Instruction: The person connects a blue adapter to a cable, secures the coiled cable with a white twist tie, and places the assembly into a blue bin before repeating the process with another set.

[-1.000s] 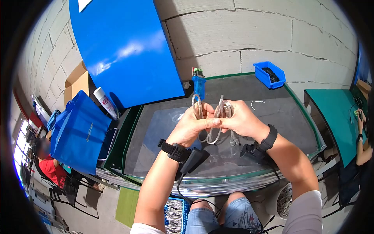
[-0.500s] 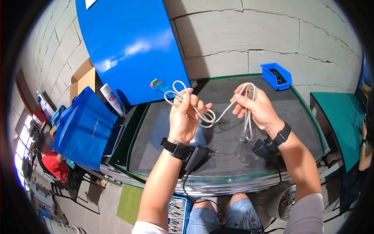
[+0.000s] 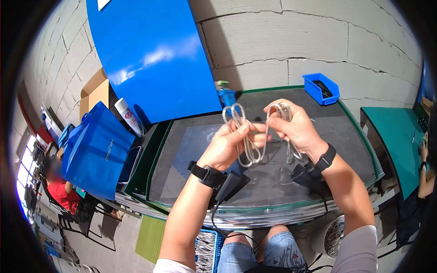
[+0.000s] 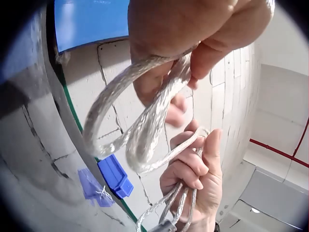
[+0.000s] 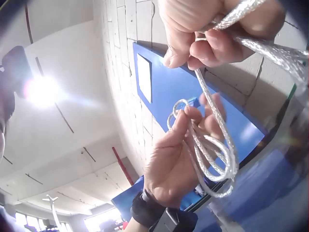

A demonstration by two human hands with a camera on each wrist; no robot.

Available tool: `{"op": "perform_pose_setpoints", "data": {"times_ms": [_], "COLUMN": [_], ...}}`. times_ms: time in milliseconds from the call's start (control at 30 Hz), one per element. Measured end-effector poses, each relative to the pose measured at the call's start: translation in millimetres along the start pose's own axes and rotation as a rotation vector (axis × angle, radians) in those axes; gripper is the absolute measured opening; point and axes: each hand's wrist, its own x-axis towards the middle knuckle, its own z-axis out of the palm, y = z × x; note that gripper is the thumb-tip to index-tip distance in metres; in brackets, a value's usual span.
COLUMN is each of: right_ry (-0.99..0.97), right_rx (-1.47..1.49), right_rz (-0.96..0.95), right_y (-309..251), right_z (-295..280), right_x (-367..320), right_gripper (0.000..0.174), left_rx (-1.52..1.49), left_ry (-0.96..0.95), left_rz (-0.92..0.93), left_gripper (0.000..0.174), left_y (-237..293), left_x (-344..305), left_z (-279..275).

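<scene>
A silvery braided cable (image 3: pixel 249 150) hangs in loops between the two hands above the table. The left hand (image 3: pixel 226 146) pinches one looped bundle between thumb and fingers. To its right, the right hand (image 3: pixel 295 128) grips another bundle of loops, and one strand joins the two. In the left wrist view the cable (image 4: pixel 149 125) loops below the near hand, and a grey connector (image 4: pixel 164 226) hangs under the right hand (image 4: pixel 193 179). The right wrist view shows the left hand (image 5: pixel 169 166) with several coils at its fingers. Behind it stands a blue item with a green top (image 3: pixel 226 94), blurred.
The dark table (image 3: pixel 182 191) has a green edge and a transparent sheet. A blue bin (image 3: pixel 321 88) stands at the back right. On the left are a blue bag (image 3: pixel 98 150), a spray can (image 3: pixel 129 117) and a cardboard box (image 3: pixel 94 93). A blue panel (image 3: pixel 154 59) leans behind.
The hands parted, then came closer together again, with the cable still held in both. The left hand's loops now hang lower, and the blue item shows behind them instead of further left.
</scene>
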Motion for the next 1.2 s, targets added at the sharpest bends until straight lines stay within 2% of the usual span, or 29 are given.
{"op": "perform_pose_setpoints", "data": {"times_ms": [67,100,133,200,267,333,367,400,467,500,533,600,633,700,900,967,1000,1067,1100,1200], "right_ry": [-0.041,-0.078,-0.122,-0.134,-0.136,-0.153,-0.045,0.065,0.094,0.148,0.203,0.218,0.221,0.224,0.170,0.039,0.042,-0.090,-0.143,-0.121], "right_rx": [-0.145,-0.286,-0.123,-0.140,-0.046,0.046,0.086,0.127,0.087,0.075,0.063,0.033,-0.040,-0.115,-0.186,0.043,0.031,0.163,0.153,0.074], "right_rz": [-0.089,-0.236,-0.067,0.060,0.046,0.027,0.000,-0.026,-0.043,-0.068,-0.093,-0.103,-0.095,-0.087,-0.169,-0.061,-0.064,0.022,0.046,0.016], "right_y": [12,17,15,11,15,16,15,14,12,10,9,9,8,8,8,8,6,1,1,-1], "right_z": [3,6,6,1,-7,-10,-11,-12,-16,-16,-16,-16,-13,-12,-12,-16,-16,-18,-21,-18], "right_x": [2,6,0,1,4,6,7,7,8,8,8,9,8,7,5,5,5,5,6,5], "right_gripper": [0.023,0.023,0.024,0.023,0.022,0.021,0.021,0.020,0.022,0.023,0.025,0.025,0.025,0.025,0.026,0.024,0.024,0.027,0.028,0.026], "left_rx": [0.013,0.029,0.044,0.139,0.198,0.124,0.045,-0.023,-0.143,-0.151,-0.150,-0.241,-0.277,-0.259,-0.303,-0.252,-0.254,-0.277,-0.295,-0.262], "left_ry": [-0.097,-0.090,-0.085,0.047,0.123,0.171,0.154,0.224,0.252,0.140,0.141,-0.071,0.016,0.047,0.140,0.172,0.162,0.159,0.168,0.229], "left_rz": [-0.125,-0.110,-0.097,-0.063,-0.024,0.050,0.134,0.200,0.209,0.222,0.224,0.215,0.235,0.215,0.196,0.217,0.223,0.207,0.201,0.148], "left_gripper": [0.030,0.032,0.033,0.032,0.022,0.019,0.020,0.023,0.026,0.029,0.029,0.029,0.030,0.030,0.034,0.030,0.025,0.022,0.021,0.022], "left_y": [-1,-4,-6,-5,-2,-3,-5,-3,8,4,1,-2,-5,-3,-1,1,1,1,0,1], "left_x": [-2,-2,-3,-3,-2,-1,2,2,0,1,1,1,2,2,2,1,1,2,3,1], "left_z": [3,3,2,3,5,-3,-8,-4,10,-1,-10,-17,-9,-7,-1,-3,-4,-9,-10,-7]}}
